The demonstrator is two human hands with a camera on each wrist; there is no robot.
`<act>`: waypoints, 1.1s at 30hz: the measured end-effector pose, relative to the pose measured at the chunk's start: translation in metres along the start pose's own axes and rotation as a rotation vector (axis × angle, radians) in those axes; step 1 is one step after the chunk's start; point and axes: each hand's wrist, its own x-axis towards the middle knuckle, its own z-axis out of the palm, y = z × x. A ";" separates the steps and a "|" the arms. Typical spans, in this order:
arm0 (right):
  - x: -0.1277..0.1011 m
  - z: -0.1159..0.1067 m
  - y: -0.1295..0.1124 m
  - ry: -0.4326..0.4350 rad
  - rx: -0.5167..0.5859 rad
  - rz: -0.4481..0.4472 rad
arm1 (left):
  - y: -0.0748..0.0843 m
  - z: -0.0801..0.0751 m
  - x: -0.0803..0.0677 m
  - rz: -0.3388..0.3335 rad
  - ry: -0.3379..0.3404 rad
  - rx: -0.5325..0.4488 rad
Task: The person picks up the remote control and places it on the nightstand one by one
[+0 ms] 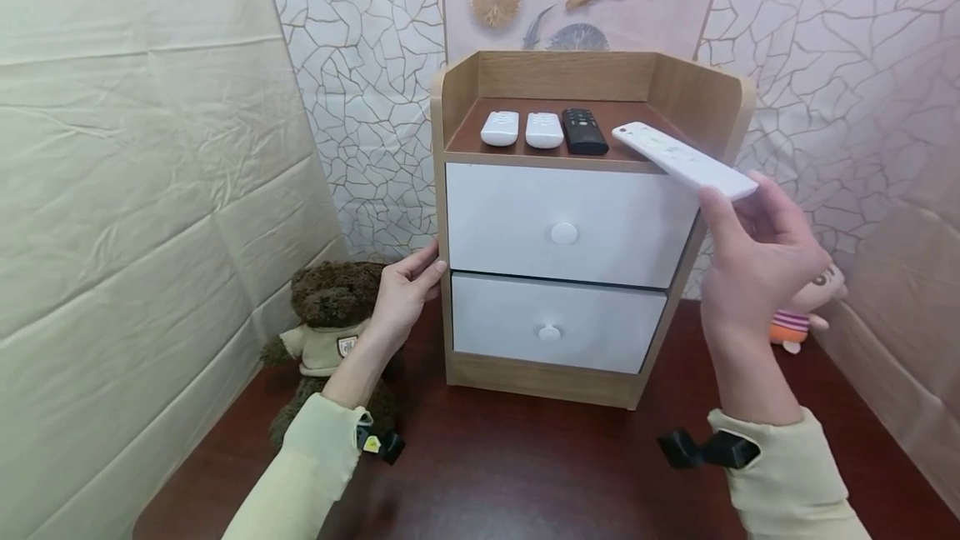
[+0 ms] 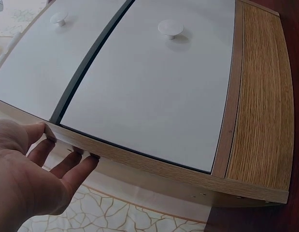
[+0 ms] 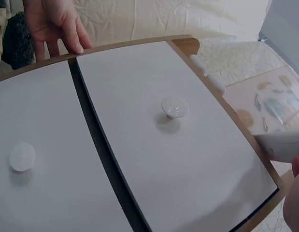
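Observation:
My right hand (image 1: 757, 269) pinches the near end of a long white remote control (image 1: 678, 157) between thumb and fingers. The remote slants over the front right edge of a wooden cabinet (image 1: 536, 380), its far end above the top shelf. At the right border of the right wrist view, only part of this remote (image 3: 280, 146) shows. My left hand (image 1: 402, 290) rests against the cabinet's left side, with the thumb by the front edge and fingertips (image 2: 89, 162) touching the side panel. On the shelf lie two small white remotes (image 1: 500, 130) and a black remote (image 1: 585, 133).
Two white drawers with round knobs, an upper drawer (image 1: 510, 211) and a lower drawer (image 1: 502, 315), are closed. A brown teddy bear (image 1: 330, 298) sits left of the cabinet; a plush toy (image 1: 797, 325) is partly hidden behind my right hand. The table (image 1: 525, 473) is dark red.

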 end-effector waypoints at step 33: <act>0.015 0.044 0.008 -0.019 -0.388 -0.074 | 0.001 0.001 -0.001 -0.010 0.011 0.016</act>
